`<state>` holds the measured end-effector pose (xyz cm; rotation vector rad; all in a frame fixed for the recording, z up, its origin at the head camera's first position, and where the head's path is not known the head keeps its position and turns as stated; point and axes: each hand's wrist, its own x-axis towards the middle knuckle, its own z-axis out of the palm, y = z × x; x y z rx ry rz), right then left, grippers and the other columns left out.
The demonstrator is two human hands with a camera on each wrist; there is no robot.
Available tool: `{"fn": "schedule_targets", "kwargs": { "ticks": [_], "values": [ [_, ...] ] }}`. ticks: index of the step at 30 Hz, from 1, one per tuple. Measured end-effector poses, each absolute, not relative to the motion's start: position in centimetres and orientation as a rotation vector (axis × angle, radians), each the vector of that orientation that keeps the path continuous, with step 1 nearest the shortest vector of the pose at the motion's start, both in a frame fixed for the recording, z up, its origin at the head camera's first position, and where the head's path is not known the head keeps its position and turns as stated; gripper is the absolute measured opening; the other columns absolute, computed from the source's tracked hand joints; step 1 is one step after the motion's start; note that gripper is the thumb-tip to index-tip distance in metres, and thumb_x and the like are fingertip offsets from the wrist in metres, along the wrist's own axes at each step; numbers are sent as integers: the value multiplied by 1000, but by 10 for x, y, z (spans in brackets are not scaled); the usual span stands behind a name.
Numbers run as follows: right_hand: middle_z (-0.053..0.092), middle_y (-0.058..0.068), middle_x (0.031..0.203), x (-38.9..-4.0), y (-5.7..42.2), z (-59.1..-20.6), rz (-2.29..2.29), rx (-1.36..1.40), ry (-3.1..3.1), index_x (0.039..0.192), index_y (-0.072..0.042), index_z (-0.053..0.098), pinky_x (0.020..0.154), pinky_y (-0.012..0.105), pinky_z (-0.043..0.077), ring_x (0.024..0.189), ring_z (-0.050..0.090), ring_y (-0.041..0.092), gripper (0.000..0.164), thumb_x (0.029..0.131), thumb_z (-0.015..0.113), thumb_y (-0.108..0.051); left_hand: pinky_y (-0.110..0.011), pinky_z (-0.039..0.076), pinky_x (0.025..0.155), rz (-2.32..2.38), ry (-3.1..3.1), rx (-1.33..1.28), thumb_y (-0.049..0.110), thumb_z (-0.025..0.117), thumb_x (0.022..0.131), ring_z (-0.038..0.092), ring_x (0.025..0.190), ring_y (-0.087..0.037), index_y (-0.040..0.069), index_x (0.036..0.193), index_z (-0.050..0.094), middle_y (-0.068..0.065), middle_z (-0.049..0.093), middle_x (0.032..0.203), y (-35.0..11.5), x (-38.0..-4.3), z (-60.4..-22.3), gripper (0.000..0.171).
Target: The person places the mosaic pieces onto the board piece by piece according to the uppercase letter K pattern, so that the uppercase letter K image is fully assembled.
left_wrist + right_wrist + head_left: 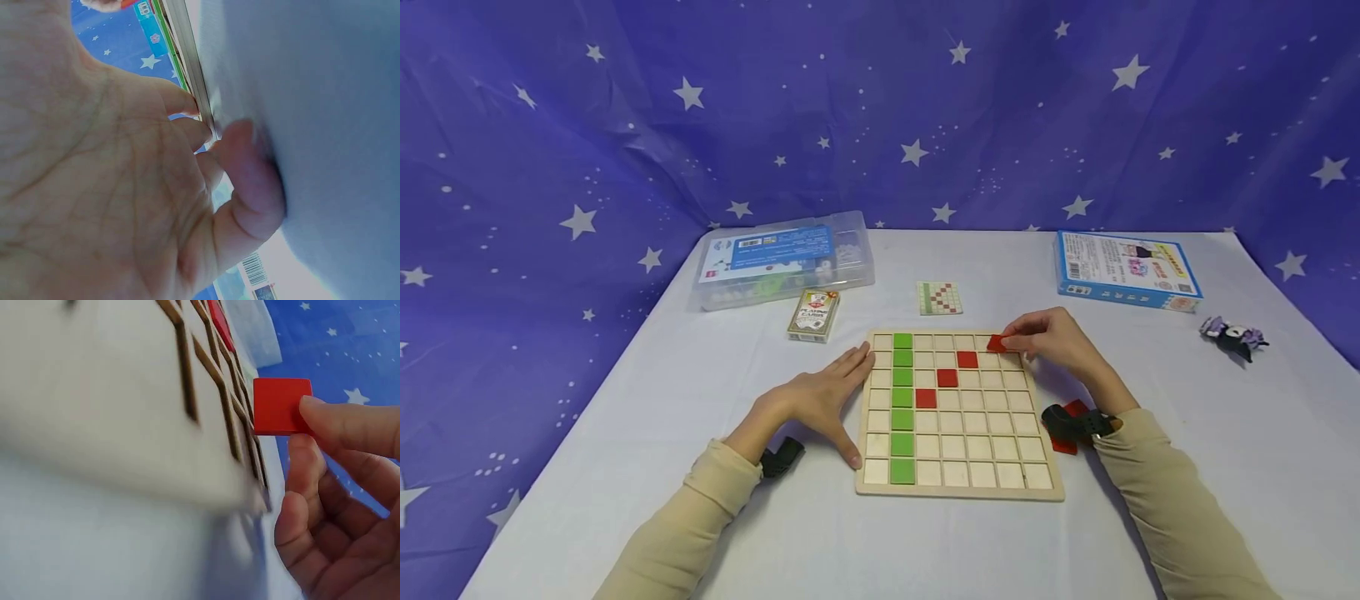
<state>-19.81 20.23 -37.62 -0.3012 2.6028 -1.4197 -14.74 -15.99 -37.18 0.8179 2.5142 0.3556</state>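
A wooden grid board (962, 492) lies on the white table. Several green tiles (902, 398) fill its second column from the left, and three red tiles (947, 378) form a rising diagonal. My right hand (1060, 337) pinches another red tile (278, 403) between thumb and fingers, at the top row near the far right corner. Along the board's left edge my left hand (820, 400) is spread, fingertips at the upper part and thumb at the lower. More loose red tiles (1064, 446) lie right of the board, partly hidden under my right wrist.
Behind the board lies a small pattern card (939, 298). A playing-card box (814, 316) and a clear plastic case (786, 258) are at the back left. At the back right are a blue-edged box (1127, 271) and a purple-and-black trinket (1232, 336).
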Motion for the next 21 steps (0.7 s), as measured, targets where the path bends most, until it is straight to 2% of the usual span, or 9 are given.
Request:
{"fn": "schedule_targets", "kwargs": {
  "ticks": [8, 15, 21],
  "values": [
    [71, 14, 86, -210, 184, -380, -1318, -345, 2755, 97, 3, 72, 65, 27, 46, 71, 60, 16, 19, 88, 68, -13, -59, 29, 110, 344, 2511, 820, 59, 86, 55, -8, 151, -24, 11, 155, -4, -5, -15, 162, -159, -148, -373, 143],
    [73, 14, 85, -213, 181, -380, -1222, -407, 2792, 95, 1, 73, 69, 28, 46, 72, 61, 15, 16, 87, 68, -11, -56, 28, 112, 348, 2515, 822, 59, 87, 55, -8, 151, -24, 11, 155, -4, -4, -15, 162, -159, -149, -372, 143],
    [71, 11, 81, -214, 182, -380, -1134, -439, 2836, 91, -1, 73, 67, 29, 43, 69, 56, 14, 13, 87, 68, -11, -55, 28, 112, 343, 2513, 816, 59, 86, 55, -9, 151, -23, 12, 155, -4, -4, -15, 162, -160, -149, -372, 143]
  ]
}}
